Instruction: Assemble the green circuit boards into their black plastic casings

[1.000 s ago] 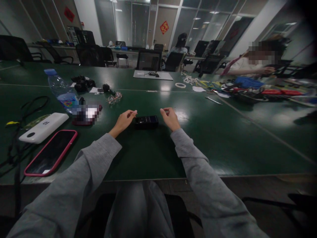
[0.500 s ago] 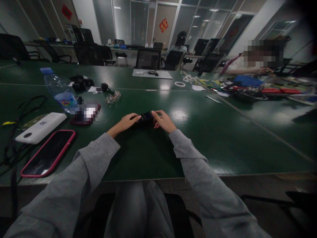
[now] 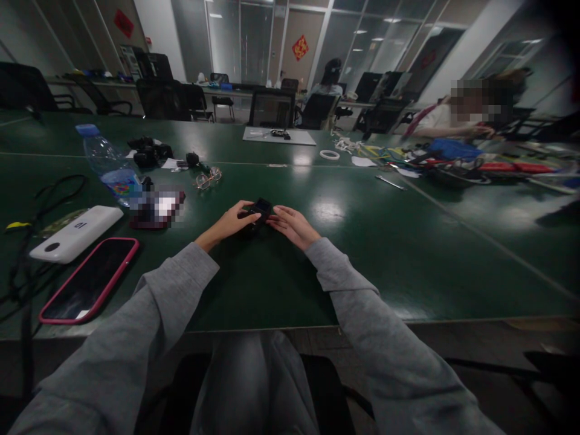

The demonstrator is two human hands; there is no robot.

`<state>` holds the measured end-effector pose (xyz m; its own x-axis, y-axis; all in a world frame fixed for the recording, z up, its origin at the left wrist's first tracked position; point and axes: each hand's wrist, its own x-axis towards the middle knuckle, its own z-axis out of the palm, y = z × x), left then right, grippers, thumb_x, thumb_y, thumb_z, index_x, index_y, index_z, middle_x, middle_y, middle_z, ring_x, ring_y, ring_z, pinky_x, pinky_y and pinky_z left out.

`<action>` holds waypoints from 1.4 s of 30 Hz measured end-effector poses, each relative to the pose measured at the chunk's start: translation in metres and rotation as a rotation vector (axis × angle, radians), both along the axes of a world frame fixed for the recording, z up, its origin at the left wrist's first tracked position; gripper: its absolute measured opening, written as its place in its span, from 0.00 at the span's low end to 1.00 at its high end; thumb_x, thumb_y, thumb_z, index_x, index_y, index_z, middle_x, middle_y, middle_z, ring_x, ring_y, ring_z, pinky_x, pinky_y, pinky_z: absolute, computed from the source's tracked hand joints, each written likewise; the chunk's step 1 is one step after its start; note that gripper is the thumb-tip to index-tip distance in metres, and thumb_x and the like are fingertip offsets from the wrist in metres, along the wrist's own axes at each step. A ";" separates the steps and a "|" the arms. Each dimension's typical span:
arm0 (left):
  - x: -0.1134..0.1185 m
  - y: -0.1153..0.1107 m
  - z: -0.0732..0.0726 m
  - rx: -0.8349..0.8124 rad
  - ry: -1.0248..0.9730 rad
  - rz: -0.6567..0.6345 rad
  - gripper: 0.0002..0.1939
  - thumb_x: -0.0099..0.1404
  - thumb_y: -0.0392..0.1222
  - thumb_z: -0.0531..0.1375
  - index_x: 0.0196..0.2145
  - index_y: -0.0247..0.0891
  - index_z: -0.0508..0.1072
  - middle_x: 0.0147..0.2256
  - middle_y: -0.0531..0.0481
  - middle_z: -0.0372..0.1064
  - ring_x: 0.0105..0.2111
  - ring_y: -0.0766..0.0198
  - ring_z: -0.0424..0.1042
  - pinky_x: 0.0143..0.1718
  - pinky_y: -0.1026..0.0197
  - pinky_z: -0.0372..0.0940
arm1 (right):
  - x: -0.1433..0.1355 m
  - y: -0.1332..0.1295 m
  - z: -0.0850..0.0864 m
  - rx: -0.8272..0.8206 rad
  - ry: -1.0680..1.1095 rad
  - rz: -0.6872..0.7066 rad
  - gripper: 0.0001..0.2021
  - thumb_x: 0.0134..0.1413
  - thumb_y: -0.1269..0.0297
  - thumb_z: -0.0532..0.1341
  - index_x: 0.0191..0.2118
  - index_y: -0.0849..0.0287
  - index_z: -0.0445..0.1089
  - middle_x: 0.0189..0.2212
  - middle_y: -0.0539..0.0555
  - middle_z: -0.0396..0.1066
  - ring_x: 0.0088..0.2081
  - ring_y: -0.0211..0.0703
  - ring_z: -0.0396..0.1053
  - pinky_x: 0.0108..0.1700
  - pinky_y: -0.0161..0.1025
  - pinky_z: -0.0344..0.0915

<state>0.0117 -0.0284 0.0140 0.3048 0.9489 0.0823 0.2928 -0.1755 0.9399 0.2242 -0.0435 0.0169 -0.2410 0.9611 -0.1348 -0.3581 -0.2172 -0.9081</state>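
Observation:
A small black device (image 3: 261,209) with a dark screen is over the green table (image 3: 272,290), ahead of my lap. My left hand (image 3: 234,221) grips its left side, thumb on top. At its right edge is my right hand (image 3: 292,226), with fingers stretched out and close together, thumb along the top, the fingertips at or just beside the device. The underside of the device and some of the left fingers are hidden.
On the left are a water bottle (image 3: 111,168), a white power bank (image 3: 77,234), a pink-rimmed phone (image 3: 90,281) and black cables. Glasses (image 3: 208,177) lie farther back. A tape roll (image 3: 329,154) and a cable pile (image 3: 457,160) are at the right, near a seated person.
The black device has turned, its screen end now pointing more away from me. My right hand has straightened its fingers and shifted slightly left and down beside it.

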 end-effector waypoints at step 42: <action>0.013 -0.007 -0.004 -0.156 -0.450 0.039 0.36 0.51 0.43 0.70 0.56 0.34 0.65 0.45 0.40 0.72 0.44 0.59 0.72 0.52 0.50 0.64 | -0.013 -0.005 -0.004 0.164 -0.079 -0.003 0.33 0.37 0.61 0.75 0.51 0.58 0.63 0.39 0.53 0.73 0.44 0.45 0.72 0.55 0.46 0.67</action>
<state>0.0249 -0.0354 0.0095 0.2354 0.9704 0.0536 -0.1458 -0.0193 0.9891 0.2115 -0.0489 0.0130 -0.2328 0.9725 0.0055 -0.2849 -0.0628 -0.9565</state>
